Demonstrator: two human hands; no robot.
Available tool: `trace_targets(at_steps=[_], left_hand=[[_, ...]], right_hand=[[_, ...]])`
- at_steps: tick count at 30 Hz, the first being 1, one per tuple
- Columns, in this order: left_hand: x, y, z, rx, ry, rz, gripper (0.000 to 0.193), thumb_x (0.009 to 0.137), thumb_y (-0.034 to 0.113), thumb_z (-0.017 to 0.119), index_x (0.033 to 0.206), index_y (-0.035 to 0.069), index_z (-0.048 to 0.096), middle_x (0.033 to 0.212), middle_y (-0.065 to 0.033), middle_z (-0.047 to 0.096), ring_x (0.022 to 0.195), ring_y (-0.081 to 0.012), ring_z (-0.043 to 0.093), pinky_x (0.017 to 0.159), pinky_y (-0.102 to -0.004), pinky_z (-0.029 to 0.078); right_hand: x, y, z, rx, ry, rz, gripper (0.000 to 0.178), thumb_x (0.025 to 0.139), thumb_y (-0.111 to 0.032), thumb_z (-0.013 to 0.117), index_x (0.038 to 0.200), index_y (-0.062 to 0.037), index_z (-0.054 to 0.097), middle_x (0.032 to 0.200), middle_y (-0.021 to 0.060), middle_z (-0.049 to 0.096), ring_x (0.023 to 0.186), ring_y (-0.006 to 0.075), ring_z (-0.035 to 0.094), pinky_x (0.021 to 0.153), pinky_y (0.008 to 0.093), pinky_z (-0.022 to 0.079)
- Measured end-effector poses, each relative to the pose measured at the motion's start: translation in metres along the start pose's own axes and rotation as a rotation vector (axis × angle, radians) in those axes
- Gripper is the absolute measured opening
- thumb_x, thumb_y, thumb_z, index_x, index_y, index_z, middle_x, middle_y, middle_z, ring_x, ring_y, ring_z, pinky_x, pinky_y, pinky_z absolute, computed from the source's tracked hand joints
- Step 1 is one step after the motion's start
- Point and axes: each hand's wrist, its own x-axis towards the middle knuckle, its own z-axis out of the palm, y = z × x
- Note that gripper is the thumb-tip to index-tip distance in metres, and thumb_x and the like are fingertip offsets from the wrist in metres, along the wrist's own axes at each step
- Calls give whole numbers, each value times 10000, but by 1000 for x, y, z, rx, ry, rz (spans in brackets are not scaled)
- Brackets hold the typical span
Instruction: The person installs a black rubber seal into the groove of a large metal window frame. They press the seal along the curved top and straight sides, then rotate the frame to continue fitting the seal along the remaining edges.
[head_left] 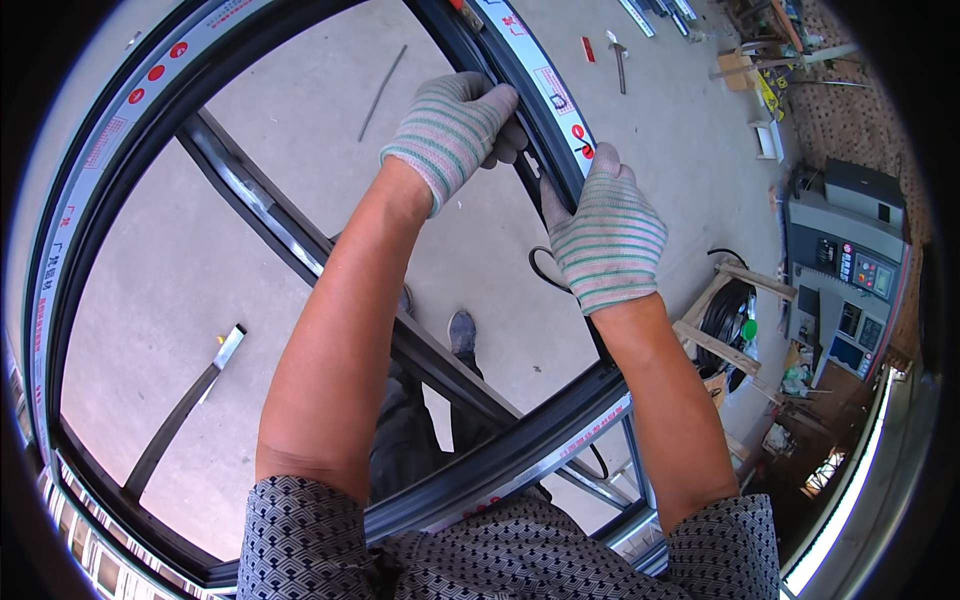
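Over the concrete floor (150, 270), a big dark window frame (100, 190) lies flat at waist height. Both gloved hands are on its right rail: left hand (455, 125) w/ fingers curled over the inner edge, right hand (605, 235) pressed on top, just below. Black rubber strip (540, 270) loops under the right hand. Grey control cabinet (850, 270) stands far right.

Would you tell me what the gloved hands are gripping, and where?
Both the left hand and right hand grip the dark window frame on its right-hand side rail, near the top.
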Motion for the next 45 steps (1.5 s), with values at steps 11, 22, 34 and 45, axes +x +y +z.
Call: trace_targets(at_steps=[11,22,34,45], left_hand=[[4,11,-12,39,-84,-41,294,1010,262,641,1050,-22,708,781,-106,748,618,-150,688,593,-285,549],[26,5,-27,-31,44,100,293,1028,292,633,1057,13,716,786,-77,750,640,-127,676,605,-269,550],[27,-1,-29,-30,46,117,304,1024,287,630,1033,-5,713,732,-70,723,593,-118,637,572,-266,519],[27,-16,-39,-357,216,144,279,1029,273,617,1030,6,698,760,-61,702,626,-134,646,608,-271,529]], right_hand=[[26,-23,-7,-10,4,-46,620,876,-294,790,1267,41,447,1050,240,650,881,378,723,761,471,605],[49,-39,-3,-40,34,-65,595,899,-313,758,1266,51,464,1070,241,652,922,356,727,776,445,610],[76,-60,-5,-31,21,-47,560,889,-349,770,1209,36,520,1086,224,672,957,359,727,812,458,597],[100,-71,-3,-4,46,-15,565,907,-479,712,1178,4,598,1011,239,730,927,383,738,823,465,592]])
